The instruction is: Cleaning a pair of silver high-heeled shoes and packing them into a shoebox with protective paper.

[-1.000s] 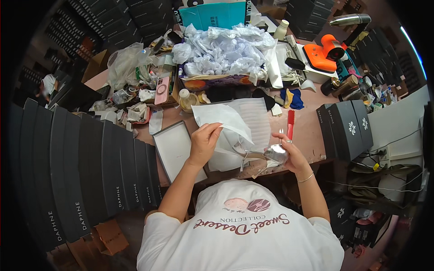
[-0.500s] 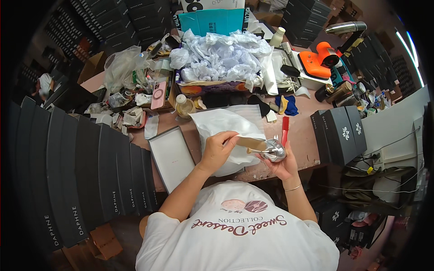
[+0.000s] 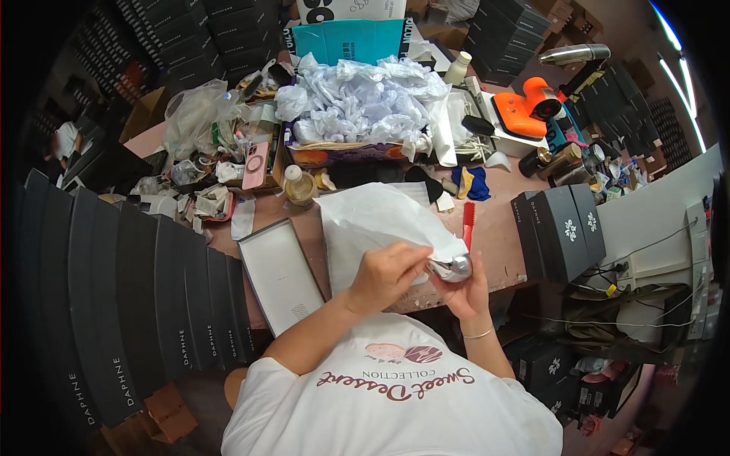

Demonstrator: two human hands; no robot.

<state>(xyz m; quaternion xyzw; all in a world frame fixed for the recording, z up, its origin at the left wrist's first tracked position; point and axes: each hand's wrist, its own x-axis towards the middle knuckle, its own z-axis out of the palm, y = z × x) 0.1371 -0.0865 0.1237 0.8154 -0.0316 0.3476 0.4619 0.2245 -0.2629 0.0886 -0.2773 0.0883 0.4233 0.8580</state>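
- Black boxes [image 3: 114, 304] stand in a row along the left of the counter [image 3: 502, 228], more [image 3: 563, 228] on the right, likely kept within reach.
- A carton of crumpled white tissue [image 3: 365, 106] sits at the far side, well apart from the hands.
- A white sheet [image 3: 372, 220] lies spread on the counter in front of the person; its near corner is drawn up toward the hands, as if to wrap.
- An open shallow tray [image 3: 281, 273] lies just left of the sheet, white inside.
- The left hand [image 3: 384, 277] has its fingers closed in a pinch on the sheet's edge at the silver item.
- The right hand [image 3: 468, 292] cups the silver item [image 3: 450, 267] from below, fingers curled about it, holding it above the counter's near edge.
- A red comb-like strip [image 3: 468, 224] lies just beyond that hand.
- What the silver item is stays unclear: the hands and sheet cover most of it, and the right palm is hidden.
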